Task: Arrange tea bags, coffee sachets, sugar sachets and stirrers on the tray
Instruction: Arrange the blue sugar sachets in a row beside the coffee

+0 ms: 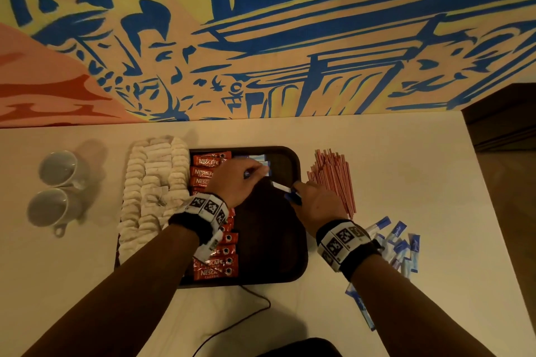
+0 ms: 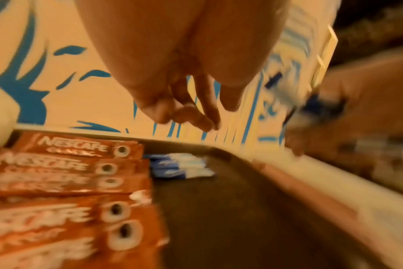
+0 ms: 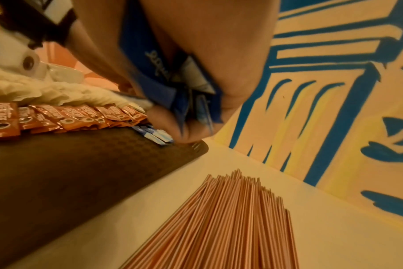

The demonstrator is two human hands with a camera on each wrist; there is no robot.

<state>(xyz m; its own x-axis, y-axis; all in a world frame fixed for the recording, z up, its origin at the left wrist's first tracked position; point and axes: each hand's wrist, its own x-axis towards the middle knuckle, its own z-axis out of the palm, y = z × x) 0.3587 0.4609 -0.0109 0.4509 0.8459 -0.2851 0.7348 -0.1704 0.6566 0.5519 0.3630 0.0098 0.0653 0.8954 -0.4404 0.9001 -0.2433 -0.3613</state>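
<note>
step: sugar row, top of tray (image 1: 293,159) | right hand (image 1: 314,203) clamps sugar sachets (image 3: 149,60) bunch over tray | left hand (image 1: 237,182) pinching one from it, grip blurred | next: lay beside placed sugar (image 2: 182,165), right of coffee sachets (image 1: 210,164) | stirrers (image 1: 333,177) on tabletop (image 1: 406,168)

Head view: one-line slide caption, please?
Both hands lay blue sugar sachets beside coffee sachets on the tray; stirrers wait outside.

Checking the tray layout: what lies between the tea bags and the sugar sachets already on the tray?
A column of red coffee sachets lies between the tea bags and the sugar sachets, shown in the head view.
</note>
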